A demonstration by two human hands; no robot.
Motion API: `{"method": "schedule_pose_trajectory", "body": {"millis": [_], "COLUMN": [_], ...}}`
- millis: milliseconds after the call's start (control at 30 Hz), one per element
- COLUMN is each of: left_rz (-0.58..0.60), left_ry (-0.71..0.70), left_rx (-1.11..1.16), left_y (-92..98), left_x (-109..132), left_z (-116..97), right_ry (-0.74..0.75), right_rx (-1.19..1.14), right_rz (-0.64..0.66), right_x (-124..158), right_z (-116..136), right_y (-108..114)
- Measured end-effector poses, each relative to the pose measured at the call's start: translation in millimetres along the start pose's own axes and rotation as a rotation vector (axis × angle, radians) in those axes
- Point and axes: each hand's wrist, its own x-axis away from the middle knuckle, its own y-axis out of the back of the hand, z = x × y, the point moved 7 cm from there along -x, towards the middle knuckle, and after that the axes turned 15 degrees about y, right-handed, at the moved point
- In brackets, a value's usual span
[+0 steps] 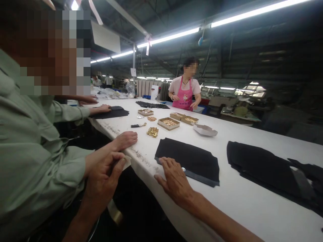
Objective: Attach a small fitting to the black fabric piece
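My left hand is off the table's near edge, thumb and fingers pinched on a small cream-coloured scrap that looks like paper or tape. Flat on the lower left corner of a black fabric panel lies my right hand, its fingers stretched out and holding nothing. A small white round mark shows on the panel's lower strip, just right of those fingers. Beyond the panel sits a heap of gold-coloured metal pieces.
A co-worker in a green shirt sits close at left, one hand on the table edge. Shallow boxes of small metal parts, a black-handled tool and more black panels lie on the table. Another person stands across.
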Motion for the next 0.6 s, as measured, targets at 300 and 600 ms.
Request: {"method": "schedule_pose_trajectory", "body": {"millis": [300, 600], "left_rz": [0.357, 0.669], "left_ry": [0.203, 0.224], "left_rx": [-0.046, -0.117], "left_y": [-43.3, -112.3], "left_x": [10.3, 27.5], "left_z": [7.9, 3.4], "right_ry": [0.210, 0.373], "right_rx": [-0.127, -0.354], "right_rz": [0.043, -0.036], "right_x": [-0.2, 60.9], "right_z": [-13.4, -27.7], "right_y": [-14.9, 19.1]}}
